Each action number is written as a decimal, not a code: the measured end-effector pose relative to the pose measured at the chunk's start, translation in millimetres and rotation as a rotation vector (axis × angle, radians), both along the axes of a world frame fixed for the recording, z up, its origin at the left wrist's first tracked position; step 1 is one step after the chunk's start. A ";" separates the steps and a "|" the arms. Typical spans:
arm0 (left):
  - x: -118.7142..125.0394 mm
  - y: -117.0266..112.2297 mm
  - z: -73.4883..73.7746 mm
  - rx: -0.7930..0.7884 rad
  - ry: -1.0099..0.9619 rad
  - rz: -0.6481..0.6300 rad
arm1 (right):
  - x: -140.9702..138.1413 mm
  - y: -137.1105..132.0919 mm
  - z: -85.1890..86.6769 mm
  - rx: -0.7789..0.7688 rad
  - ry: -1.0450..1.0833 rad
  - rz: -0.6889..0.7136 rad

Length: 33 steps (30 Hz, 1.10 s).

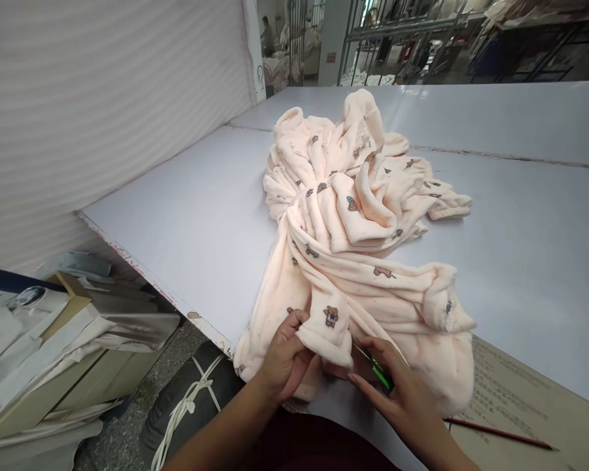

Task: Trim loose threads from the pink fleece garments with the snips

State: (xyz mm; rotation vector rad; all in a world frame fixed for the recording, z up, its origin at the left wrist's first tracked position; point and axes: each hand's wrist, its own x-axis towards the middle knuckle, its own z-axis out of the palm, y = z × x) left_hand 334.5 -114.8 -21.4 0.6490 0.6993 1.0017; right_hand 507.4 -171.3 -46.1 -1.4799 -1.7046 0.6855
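Observation:
A crumpled pale peach fleece garment (353, 216) with small brown bear prints lies on a large white table (201, 216). My left hand (285, 360) is closed on a folded flap of the garment at the table's near edge. Just to the right, my right hand (397, 386) is closed round a small tool with a green handle (380, 374), its tip at the fabric. Most of the tool is hidden by my fingers.
A red pencil (495, 432) lies on a printed brown paper sheet (520, 399) at the near right. Cardboard boxes with papers (53, 340) stand on the floor at left. A dark bundle tied with white cord (186, 405) sits below the table edge. Metal racks (397, 33) stand behind.

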 end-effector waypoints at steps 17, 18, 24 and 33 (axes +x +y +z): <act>-6.3 -1.5 7.3 0.739 0.961 -0.218 | -5.3 -5.5 -2.2 0.150 0.073 -0.058; 0.3 0.8 7.2 0.644 0.853 -0.178 | -8.4 -6.9 0.4 0.139 0.076 -0.043; 17.3 8.9 11.8 0.229 0.355 -0.032 | -17.8 -15.4 21.8 -0.015 0.114 0.003; 22.6 4.4 7.0 0.058 0.151 -0.007 | -23.4 -3.3 23.5 -0.096 0.159 0.057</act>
